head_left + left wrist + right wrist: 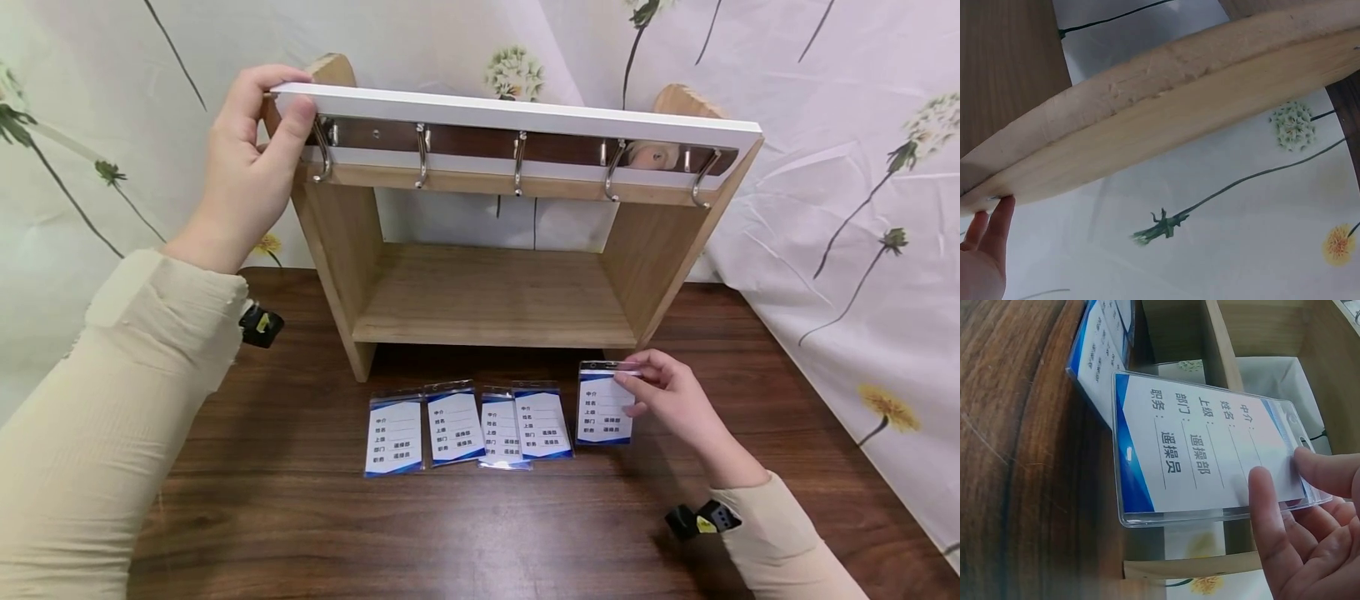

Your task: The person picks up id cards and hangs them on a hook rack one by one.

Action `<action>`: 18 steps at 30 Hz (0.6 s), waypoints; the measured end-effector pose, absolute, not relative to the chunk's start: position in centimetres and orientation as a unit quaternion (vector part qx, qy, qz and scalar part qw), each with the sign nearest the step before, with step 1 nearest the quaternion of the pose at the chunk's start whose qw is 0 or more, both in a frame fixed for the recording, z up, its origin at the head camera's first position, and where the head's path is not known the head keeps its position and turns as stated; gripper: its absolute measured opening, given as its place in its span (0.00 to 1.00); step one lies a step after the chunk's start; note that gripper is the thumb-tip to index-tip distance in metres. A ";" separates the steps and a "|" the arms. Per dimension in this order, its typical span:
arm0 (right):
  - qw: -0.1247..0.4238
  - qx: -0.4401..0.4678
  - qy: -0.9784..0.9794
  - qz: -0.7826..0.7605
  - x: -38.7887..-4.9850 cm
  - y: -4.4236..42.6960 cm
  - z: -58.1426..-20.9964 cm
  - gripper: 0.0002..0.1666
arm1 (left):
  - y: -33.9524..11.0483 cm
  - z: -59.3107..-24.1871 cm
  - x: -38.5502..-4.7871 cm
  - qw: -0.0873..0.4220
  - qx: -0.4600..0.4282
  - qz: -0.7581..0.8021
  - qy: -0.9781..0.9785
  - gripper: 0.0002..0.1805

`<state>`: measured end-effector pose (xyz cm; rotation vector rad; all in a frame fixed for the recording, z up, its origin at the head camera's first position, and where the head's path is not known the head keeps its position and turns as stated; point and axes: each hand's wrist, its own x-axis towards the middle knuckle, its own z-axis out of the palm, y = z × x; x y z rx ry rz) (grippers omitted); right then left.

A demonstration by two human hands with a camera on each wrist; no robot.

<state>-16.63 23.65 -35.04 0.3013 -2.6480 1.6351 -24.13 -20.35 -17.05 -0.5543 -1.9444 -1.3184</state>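
My left hand point(255, 154) grips the left end of the white top rail point(525, 108) on a wooden rack point(495, 292), thumb in front and fingers behind. Several metal hooks point(519, 162) hang along a shiny strip on that rail, with nothing on them. In front of the rack's right side, my right hand point(667, 396) pinches a badge in a clear sleeve point(600, 408) near its upper right corner. The right wrist view shows the held badge point(1191, 450) close up, its slotted end by the thumb. In the left wrist view, fingers point(999, 231) touch the rack's wooden side panel point(1166, 119).
Several more badges point(393, 435) lie in a row on the dark wooden table point(450, 533) before the rack, two of them overlapping. Behind stands a white cloth point(450, 50) printed with dandelions. The rack has one low shelf point(495, 321).
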 end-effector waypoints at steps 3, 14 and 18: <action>0.012 0.099 -0.843 0.529 -16.6 23.6 -34.5 0.14 | -20.5 -17.1 -24.1 0.358 -0.220 -0.501 -0.757 0.14; 0.033 0.112 -0.844 0.523 -16.8 23.7 -32.2 0.14 | -20.4 -17.1 -24.2 0.371 -0.217 -0.494 -0.756 0.12; 0.040 0.118 -0.842 0.525 -16.9 23.7 -31.5 0.14 | -20.4 -17.2 -24.2 0.376 -0.218 -0.490 -0.756 0.13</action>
